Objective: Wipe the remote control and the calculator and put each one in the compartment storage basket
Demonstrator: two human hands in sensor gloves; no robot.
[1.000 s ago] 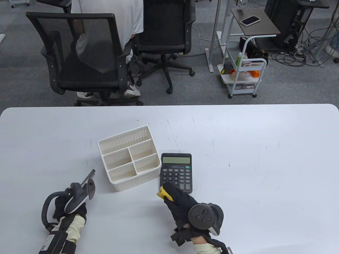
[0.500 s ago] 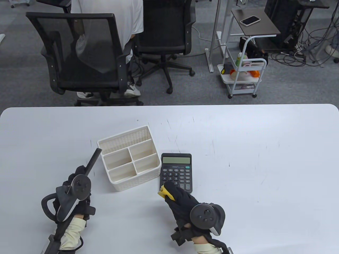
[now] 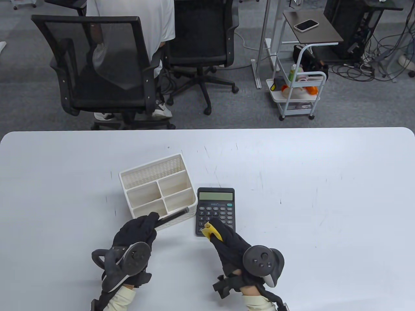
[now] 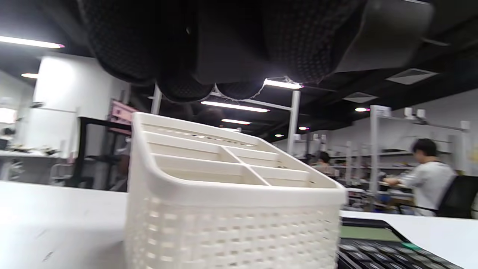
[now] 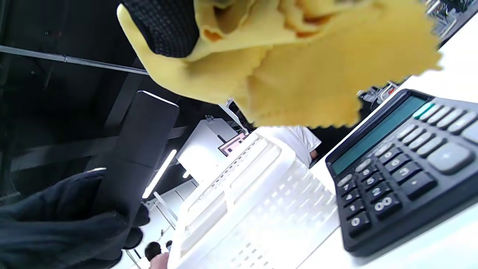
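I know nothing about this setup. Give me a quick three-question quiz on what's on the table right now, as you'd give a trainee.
1. True or false: the calculator already sits inside the basket.
2. Which hand holds the yellow cloth? A) left hand B) right hand
3. Fill in: the left hand grips the black ____, held over the basket's near edge.

Key:
1. False: it lies flat on the table, beside the basket.
2. B.
3. Remote.
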